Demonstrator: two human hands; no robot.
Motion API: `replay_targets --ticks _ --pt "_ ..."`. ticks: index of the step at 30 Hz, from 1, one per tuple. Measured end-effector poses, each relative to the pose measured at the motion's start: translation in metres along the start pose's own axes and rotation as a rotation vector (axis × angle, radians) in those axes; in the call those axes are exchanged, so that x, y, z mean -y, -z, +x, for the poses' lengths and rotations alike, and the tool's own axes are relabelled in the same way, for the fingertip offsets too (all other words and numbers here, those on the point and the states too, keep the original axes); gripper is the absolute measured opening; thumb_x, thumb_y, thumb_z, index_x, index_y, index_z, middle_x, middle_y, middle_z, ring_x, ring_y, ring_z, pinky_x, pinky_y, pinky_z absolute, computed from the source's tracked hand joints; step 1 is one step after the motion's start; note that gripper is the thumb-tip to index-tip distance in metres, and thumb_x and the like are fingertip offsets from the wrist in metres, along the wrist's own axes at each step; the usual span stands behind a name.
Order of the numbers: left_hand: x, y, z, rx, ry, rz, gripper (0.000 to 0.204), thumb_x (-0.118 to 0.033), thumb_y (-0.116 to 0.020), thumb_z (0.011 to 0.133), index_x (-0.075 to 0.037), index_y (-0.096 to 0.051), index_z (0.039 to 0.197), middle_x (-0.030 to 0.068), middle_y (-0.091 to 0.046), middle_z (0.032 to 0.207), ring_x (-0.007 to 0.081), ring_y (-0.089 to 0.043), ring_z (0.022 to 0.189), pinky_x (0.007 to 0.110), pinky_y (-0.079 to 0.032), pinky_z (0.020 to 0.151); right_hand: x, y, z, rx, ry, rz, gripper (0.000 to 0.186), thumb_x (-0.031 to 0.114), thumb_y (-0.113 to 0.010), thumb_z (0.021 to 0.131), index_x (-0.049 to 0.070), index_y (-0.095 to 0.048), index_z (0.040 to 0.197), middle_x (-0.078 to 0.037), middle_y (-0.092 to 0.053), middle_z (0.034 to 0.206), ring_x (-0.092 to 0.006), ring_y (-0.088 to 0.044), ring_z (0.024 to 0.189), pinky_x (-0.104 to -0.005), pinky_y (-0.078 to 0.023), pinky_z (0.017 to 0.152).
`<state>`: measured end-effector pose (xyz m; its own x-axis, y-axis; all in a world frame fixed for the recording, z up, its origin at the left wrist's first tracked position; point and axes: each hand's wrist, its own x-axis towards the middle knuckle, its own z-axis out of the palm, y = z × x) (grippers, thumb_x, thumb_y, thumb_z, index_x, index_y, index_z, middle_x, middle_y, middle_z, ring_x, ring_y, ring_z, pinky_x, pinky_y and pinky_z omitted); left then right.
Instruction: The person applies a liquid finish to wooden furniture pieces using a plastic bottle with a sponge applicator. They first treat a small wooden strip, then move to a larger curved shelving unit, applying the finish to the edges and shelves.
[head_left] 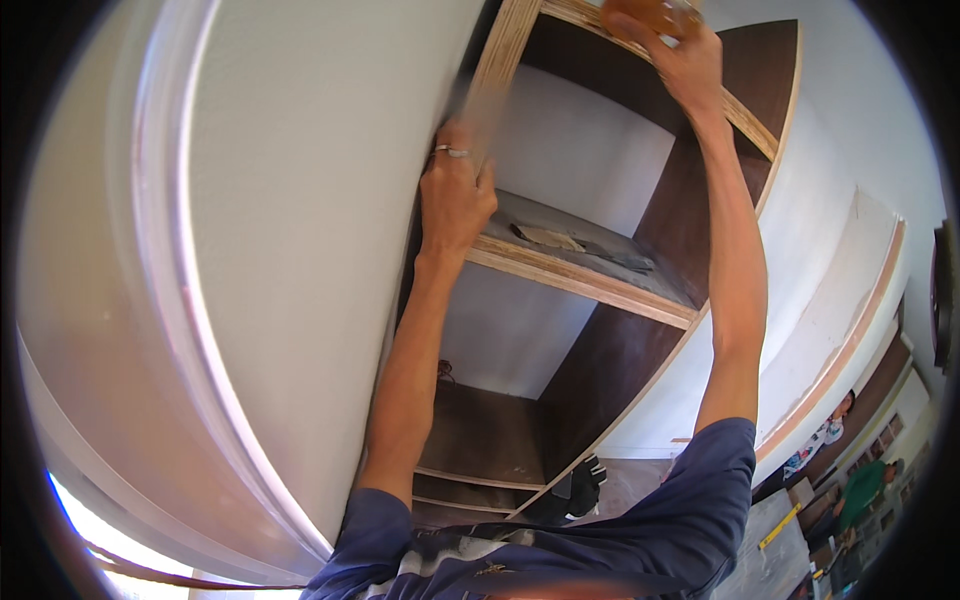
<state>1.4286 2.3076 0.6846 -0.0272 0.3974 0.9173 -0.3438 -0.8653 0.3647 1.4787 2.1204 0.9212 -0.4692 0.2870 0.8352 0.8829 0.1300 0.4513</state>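
Observation:
My right hand is raised at the top of the view, its fingers round a clear container of amber liquid, which the picture's upper edge partly cuts off. It is beside the cabinet's upper front rail. On the left, my left hand, with a ring on one finger, is closed against the wooden upright of an open cabinet. A pale blur lies at its fingertips, so what it holds cannot be made out. Bare plywood edges front the cabinet, and its inner panels are dark brown.
On the middle shelf lie a tan scrap and dark flat pieces. A pale wall panel stands close on the left. At lower right are a grey work surface with a yellow tool, and people farther off.

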Motion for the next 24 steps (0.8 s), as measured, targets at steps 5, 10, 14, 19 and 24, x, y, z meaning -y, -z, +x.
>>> replay_targets --ticks 5,10,14,19,24 --pt "-0.001 0.003 -0.002 -0.029 -0.06 -0.044 0.062 -0.002 -0.069 0.091 -0.012 -0.046 0.147 0.0166 -0.058 0.145 0.0384 -0.056 0.134 0.046 -0.048 0.113 -0.012 -0.026 0.021 0.028 -0.094 -0.008 0.028 0.027 -0.082 0.09 0.005 -0.074 0.106 -0.008 -0.077 0.095 -0.013 -0.069 0.086 -0.0324 -0.055 0.079" --pt "-0.001 0.002 -0.001 -0.021 -0.02 -0.052 0.062 -0.002 -0.069 0.091 -0.013 -0.046 0.147 0.0169 -0.058 0.145 0.0381 -0.055 0.135 0.045 -0.047 0.113 -0.005 0.011 0.007 0.024 -0.181 0.114 0.032 0.024 -0.084 0.088 0.002 -0.073 0.109 -0.006 -0.076 0.098 -0.013 -0.069 0.088 -0.0325 -0.056 0.08" --pt "0.0 0.0 -0.001 -0.038 -0.049 -0.025 0.062 -0.002 -0.069 0.09 -0.013 -0.047 0.147 0.0168 -0.058 0.145 0.0383 -0.055 0.134 0.046 -0.047 0.113 -0.005 0.022 0.003 0.035 -0.149 0.047 0.034 0.025 -0.084 0.088 0.002 -0.072 0.109 -0.005 -0.076 0.098 -0.0132 -0.069 0.09 -0.0321 -0.056 0.082" --pt "-0.002 0.003 -0.001 -0.029 -0.054 -0.024 0.06 -0.002 -0.069 0.091 -0.014 -0.049 0.146 0.0166 -0.058 0.145 0.0383 -0.056 0.134 0.045 -0.048 0.112 -0.012 -0.006 0.018 0.045 -0.157 0.02 0.036 0.028 -0.084 0.089 0.001 -0.072 0.109 -0.006 -0.076 0.098 -0.0143 -0.07 0.091 -0.032 -0.056 0.083" --pt "-0.003 0.003 -0.002 -0.042 -0.041 -0.005 0.06 -0.002 -0.07 0.09 -0.014 -0.049 0.145 0.0162 -0.058 0.145 0.0381 -0.056 0.134 0.045 -0.049 0.111 -0.014 0.027 0.006 -0.049 -0.066 -0.023 0.037 0.029 -0.083 0.089 0.0 -0.072 0.108 -0.006 -0.076 0.099 -0.0148 -0.069 0.09 -0.0326 -0.055 0.08"
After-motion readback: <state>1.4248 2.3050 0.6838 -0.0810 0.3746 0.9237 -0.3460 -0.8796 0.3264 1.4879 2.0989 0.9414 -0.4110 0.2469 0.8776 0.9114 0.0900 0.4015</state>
